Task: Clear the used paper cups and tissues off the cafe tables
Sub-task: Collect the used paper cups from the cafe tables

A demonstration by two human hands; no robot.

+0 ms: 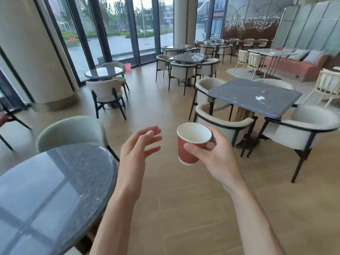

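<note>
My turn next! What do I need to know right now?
Right hand holds a red paper cup, upright, over the floor.
Left hand is open and holds nothing.
Done: one cup picked up.
Left: a crumpled tissue lies on the square table ahead on the right. Go there next, probably; the left hand is free to take it. Far tables are too blurry to check.

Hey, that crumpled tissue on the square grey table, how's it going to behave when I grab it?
The crumpled tissue looks thin and wadded, so it will probably squash flat in a pinch and weigh almost nothing. It lies loose on the square table, so a push would likely send it skidding. Your left hand is free.
</note>
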